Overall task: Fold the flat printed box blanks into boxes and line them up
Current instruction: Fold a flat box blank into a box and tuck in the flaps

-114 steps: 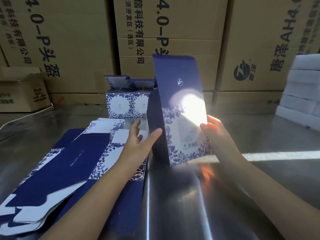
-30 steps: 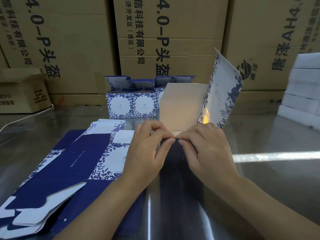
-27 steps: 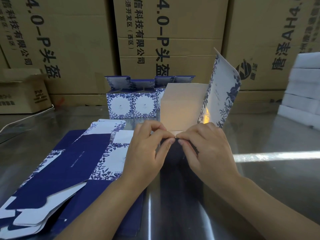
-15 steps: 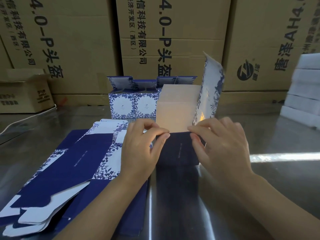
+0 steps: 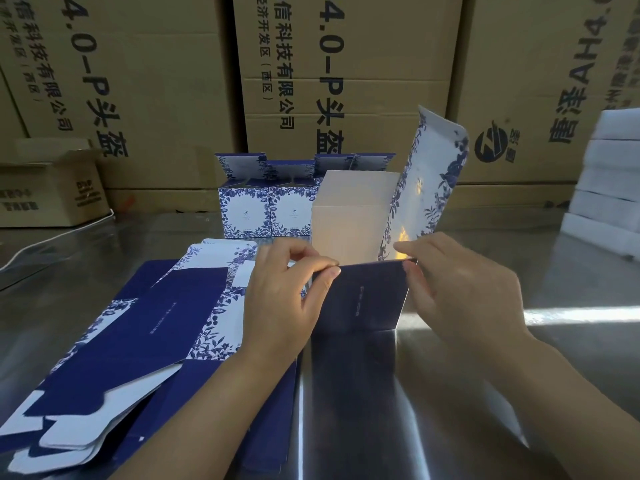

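At the middle of the counter [image 5: 519, 375] stands the half-folded box [image 5: 363, 299], its dark blue front panel facing the person. It is open at the top, so its plain white inner wall shows, and a long flower-printed flap [image 5: 431, 181] rises tilted toward 1 o'clock.

The left hand [image 5: 280, 299] pinches the panel's top left corner between thumb and forefinger. The right hand [image 5: 460, 289] grips the top right corner, fingers curled over the edge and thumb pressed on the blue face.

At 9 o'clock of the box, under the left forearm, the stack of flat blanks [image 5: 138, 334] lies fanned on the counter, blue and white sides up.

At 12 o'clock, just behind the box, the finished boxes [image 5: 266, 209] stand side by side in a row. Two white flowered fronts show, and more raised lids peek out behind the half-folded box. Their lids stand up, but what is inside cannot be seen from here.

A small brown carton [image 5: 45, 188] sits at 10 o'clock with its flaps open and its inside hidden. A stack of white foam blocks [image 5: 609, 188] stands at 3 o'clock. Large printed cartons [image 5: 346, 81] form a wall along the far edge.
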Motion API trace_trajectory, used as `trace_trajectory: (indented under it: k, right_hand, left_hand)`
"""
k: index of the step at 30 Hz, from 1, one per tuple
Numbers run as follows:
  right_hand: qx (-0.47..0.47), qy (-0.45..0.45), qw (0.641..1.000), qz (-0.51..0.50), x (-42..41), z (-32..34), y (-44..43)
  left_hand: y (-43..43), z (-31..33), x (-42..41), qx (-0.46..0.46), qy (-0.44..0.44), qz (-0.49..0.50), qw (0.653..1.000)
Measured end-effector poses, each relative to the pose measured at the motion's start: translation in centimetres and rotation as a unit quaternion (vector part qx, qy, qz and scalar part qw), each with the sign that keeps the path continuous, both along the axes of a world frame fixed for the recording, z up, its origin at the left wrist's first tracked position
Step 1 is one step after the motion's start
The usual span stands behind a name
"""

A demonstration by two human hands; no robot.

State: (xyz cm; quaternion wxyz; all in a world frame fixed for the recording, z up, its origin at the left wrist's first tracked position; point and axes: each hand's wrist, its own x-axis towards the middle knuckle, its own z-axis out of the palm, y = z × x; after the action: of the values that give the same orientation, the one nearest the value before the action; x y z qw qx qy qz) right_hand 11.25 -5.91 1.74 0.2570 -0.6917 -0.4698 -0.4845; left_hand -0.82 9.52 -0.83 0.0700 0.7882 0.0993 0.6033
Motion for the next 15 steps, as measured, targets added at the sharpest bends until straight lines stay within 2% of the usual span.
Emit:
trace_trajectory:
  k: [3,8,15]
  right_hand:
    - [-0.031,0.02,0.999,0.013,-0.03,0.04,-0.09]
    - [-0.047,0.111,0.992,0.023,0.07,0.26,-0.27]
    - [-0.022,0.025,0.999,0.004,0.38,-0.07,-0.04]
  left_hand:
    - [0.04,-0.1,-0.02,0.006,0.0,-0.001,1.0]
    - [-0.05,-0.23,0.13,0.015,-0.001,-0.007,1.0]
    - [-0.09,-0.21,-0.03,0.007,0.012,-0.01,1.0]
